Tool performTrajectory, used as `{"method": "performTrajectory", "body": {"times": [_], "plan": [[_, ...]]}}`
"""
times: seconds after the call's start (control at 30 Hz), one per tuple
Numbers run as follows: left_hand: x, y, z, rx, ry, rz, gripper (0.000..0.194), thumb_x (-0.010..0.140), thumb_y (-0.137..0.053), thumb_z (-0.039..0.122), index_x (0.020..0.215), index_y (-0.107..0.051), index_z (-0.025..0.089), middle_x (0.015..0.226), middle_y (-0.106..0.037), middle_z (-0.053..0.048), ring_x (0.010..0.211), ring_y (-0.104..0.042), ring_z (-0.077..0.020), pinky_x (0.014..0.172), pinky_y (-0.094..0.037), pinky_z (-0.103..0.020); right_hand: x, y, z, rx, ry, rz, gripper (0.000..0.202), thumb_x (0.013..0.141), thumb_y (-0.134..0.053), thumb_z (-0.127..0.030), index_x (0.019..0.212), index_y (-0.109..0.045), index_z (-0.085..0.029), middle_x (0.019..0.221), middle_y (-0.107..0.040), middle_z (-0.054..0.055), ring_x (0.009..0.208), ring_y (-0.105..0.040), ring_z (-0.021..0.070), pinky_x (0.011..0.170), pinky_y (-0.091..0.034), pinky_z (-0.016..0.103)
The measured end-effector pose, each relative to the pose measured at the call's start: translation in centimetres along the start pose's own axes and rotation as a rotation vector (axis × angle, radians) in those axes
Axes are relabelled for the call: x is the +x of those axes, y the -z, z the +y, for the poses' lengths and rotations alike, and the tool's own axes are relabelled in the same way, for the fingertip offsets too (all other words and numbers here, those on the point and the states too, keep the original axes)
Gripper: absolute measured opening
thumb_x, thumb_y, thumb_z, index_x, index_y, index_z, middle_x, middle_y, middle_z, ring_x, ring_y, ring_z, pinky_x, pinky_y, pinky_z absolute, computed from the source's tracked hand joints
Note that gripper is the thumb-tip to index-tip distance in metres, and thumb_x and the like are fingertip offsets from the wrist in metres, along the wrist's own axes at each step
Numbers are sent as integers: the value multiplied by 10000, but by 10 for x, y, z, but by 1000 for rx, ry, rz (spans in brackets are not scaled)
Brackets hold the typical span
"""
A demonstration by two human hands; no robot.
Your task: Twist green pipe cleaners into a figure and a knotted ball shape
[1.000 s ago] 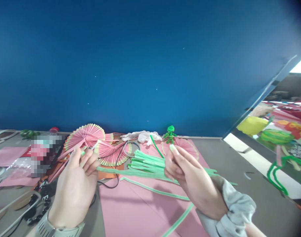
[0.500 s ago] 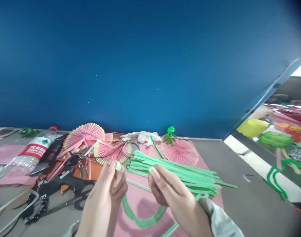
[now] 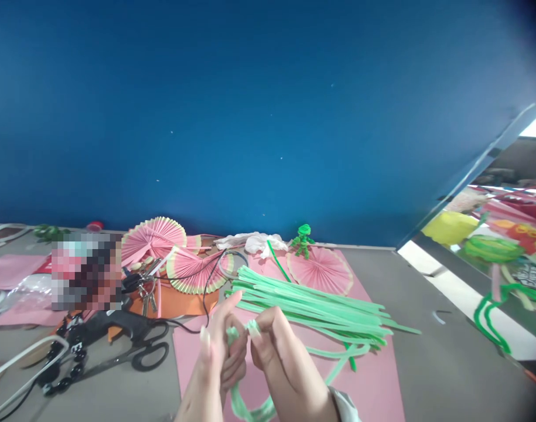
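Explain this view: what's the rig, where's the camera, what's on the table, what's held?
There is no machine, just a person's bare hands. The camera is worn on the head, looking forward and down. The left hand and right hand pinch light green fuzzy material that hangs in a loop below them. On the grey table lie pink paper, a bundle of green strips, pink fans, keys and black scissors. A small green figure stands near the blue wall.

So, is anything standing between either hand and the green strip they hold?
Nothing visible does: the left hand and the right hand hold the green strip directly, with no other thing seen between its raised ends.
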State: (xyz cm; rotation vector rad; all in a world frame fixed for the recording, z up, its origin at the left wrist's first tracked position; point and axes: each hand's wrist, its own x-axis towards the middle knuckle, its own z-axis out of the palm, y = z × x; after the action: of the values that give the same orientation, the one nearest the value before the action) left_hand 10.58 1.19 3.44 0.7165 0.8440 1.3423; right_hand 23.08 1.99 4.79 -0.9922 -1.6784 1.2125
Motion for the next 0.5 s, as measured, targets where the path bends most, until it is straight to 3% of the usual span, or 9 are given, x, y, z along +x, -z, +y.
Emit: {"method": "performTrajectory", "body": {"times": [0.1,0.27,0.33,0.43,0.5], "plan": [[-1,2,0,102,85,15,459,770,-494,544,1091,-593,231,447,-430,57,293,-372,-65,313,-305,-186,-1,2,-3,-68,68,-31,176,936,-296,-332,836,-387,-220,619,-493,-30,538,-479,105,532,-369,218],[-2,5,-2,259,156,79,397,774,-530,399,1151,-548,274,365,-313,102,296,-377,-85,334,-291,-179,2,12,-8,-205,127,-200,207,901,-334,-205,1101,-387,-220,782,-636,21,667,-614,143,631,-440,253],[-2,6,-3,283,165,88,431,764,-541,363,1191,-513,311,369,-339,98,325,-412,-99,346,-291,-183,4,16,-7,-208,96,-263,190,885,-373,-192,1070,-411,-218,769,-645,18,677,-624,150,633,-447,255],[0,4,-3,288,180,66,464,766,-527,397,1221,-477,322,390,-367,90,340,-423,-104,360,-282,-193,6,17,-7,-187,44,-253,45,880,-412,-206,890,-455,-212,815,-651,36,713,-624,158,643,-445,259],[2,1,-2,280,187,45,475,765,-513,454,1209,-471,293,420,-395,84,339,-409,-96,368,-276,-199,8,16,-9,-122,6,-230,112,891,-416,-242,786,-435,-207,767,-646,35,684,-618,152,629,-446,255]]}}
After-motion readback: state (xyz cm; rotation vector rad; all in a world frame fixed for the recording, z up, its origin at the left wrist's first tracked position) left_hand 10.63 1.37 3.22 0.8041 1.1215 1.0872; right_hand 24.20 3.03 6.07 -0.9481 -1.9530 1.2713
